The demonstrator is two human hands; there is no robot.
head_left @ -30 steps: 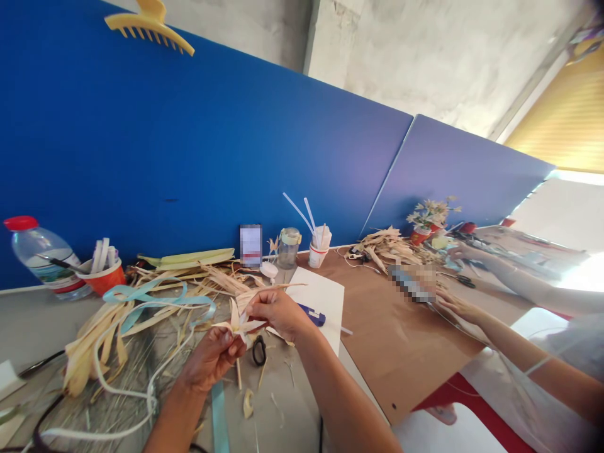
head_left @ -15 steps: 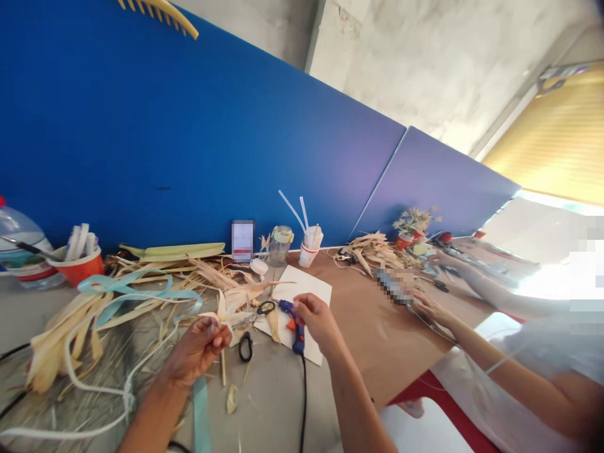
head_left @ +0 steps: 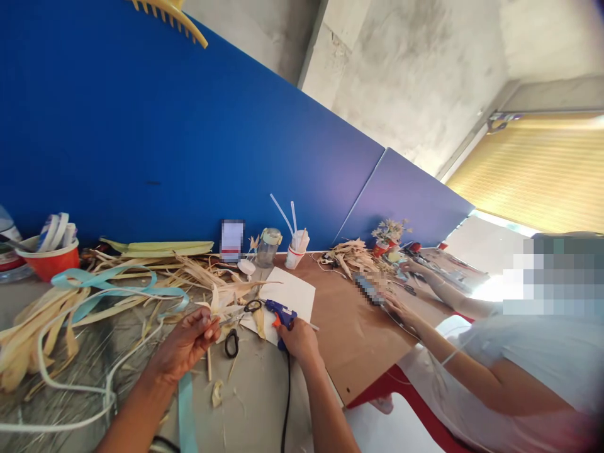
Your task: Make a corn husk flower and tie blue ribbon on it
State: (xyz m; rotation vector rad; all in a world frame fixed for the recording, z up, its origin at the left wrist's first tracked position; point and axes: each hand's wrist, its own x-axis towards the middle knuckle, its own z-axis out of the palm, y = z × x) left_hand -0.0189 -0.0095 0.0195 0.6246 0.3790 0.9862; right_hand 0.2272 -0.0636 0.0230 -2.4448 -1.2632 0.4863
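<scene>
My left hand (head_left: 185, 343) pinches a small pale flower folded from dried leaf strips (head_left: 218, 307) and holds it just above the grey table. My right hand (head_left: 298, 338) is closed around the handle of a blue hot glue gun (head_left: 280, 311), whose nozzle points left toward the flower. The gun's black cord (head_left: 285, 402) runs down toward me. Black-handled scissors (head_left: 237, 327) lie on the table between my two hands. A white sheet of paper (head_left: 293, 294) lies under the glue gun.
Dried leaf strips and light blue ribbon (head_left: 113, 286) are heaped at the left. A red cup (head_left: 48, 259), a glass jar (head_left: 267, 246) and a cup of glue sticks (head_left: 295, 248) stand along the blue partition (head_left: 189, 157). To the right, another person's hands (head_left: 401, 307) rest on brown board (head_left: 363, 340).
My right hand let go of the leaf flower, reached right and gripped the glue gun. The left hand kept the flower. The camera turned to the right.
</scene>
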